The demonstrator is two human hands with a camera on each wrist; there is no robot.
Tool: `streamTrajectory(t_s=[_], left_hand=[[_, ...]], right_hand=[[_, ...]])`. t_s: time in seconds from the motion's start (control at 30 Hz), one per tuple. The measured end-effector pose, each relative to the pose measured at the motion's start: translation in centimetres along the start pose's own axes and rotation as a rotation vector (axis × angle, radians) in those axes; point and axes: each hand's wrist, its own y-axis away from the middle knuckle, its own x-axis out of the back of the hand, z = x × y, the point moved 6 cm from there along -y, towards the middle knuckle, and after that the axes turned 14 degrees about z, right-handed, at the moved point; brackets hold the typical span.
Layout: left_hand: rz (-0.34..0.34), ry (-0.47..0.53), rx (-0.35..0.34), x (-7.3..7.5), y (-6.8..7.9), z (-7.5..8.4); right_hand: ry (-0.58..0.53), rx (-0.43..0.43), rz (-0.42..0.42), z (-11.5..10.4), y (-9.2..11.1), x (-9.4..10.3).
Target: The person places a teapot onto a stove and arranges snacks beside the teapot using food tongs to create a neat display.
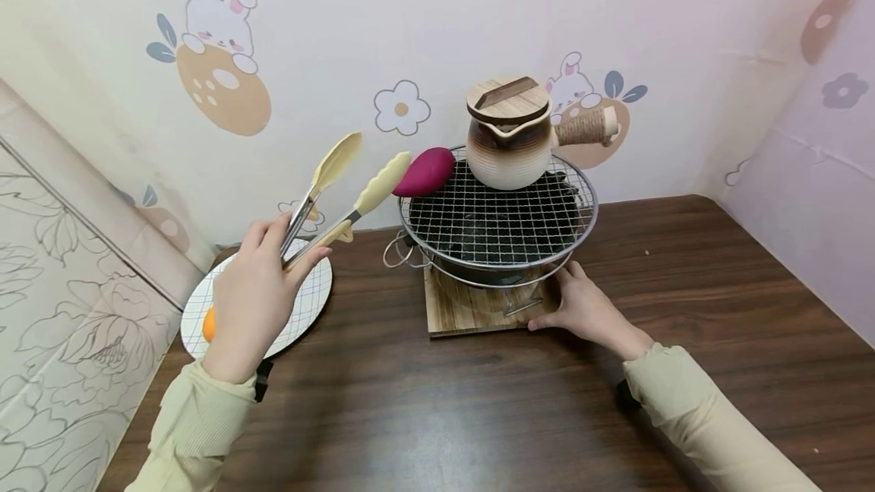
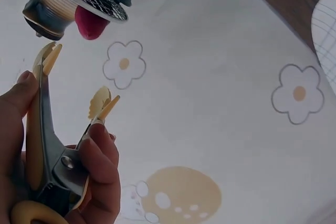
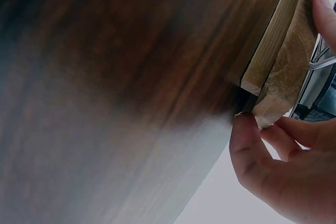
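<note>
My left hand (image 1: 249, 291) holds metal tongs (image 1: 378, 190) with cream tips. In the left wrist view the tongs (image 2: 34, 129) stand spread, with nothing between the tips. A dark pink, sweet-potato-shaped thing (image 1: 429, 171) lies at the left rim of a round wire grill rack (image 1: 502, 230), behind the tong tip. On the rack's back sits a brown-and-cream pot (image 1: 509, 162) with a wooden lid (image 1: 502, 103). Under the grill lies a wooden board (image 1: 447, 313). My right hand (image 1: 584, 302) grips its right side; in the right wrist view, fingers (image 3: 247, 148) curl at the board's corner (image 3: 273, 103).
A white plate (image 1: 316, 294) with a grid pattern stands at left, partly behind my left hand, with an orange thing (image 1: 208, 323) on it. The pot's rope-wrapped handle (image 1: 581, 129) points right. Behind the brown table (image 1: 410, 416) rises a patterned wall (image 1: 328, 36).
</note>
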Motion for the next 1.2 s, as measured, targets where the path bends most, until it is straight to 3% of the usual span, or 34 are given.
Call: streamTrajectory(t_s=[0.37,0.9,1.2], left_hand=[[-0.007,-0.052,0.05,1.3,2.7,-3.4],[-0.177,-0.186,0.193,1.9,6.6,-7.9],[-0.197,-0.228,0.257,2.5,8.6,-10.1]], right_hand=[[0.011,-0.006,-0.006,0.1,0.1,0.2],[-0.008,-0.004,-0.009,0.0,0.0,0.2],[-0.002,-0.001,-0.007,0.1,0.0,0.0]])
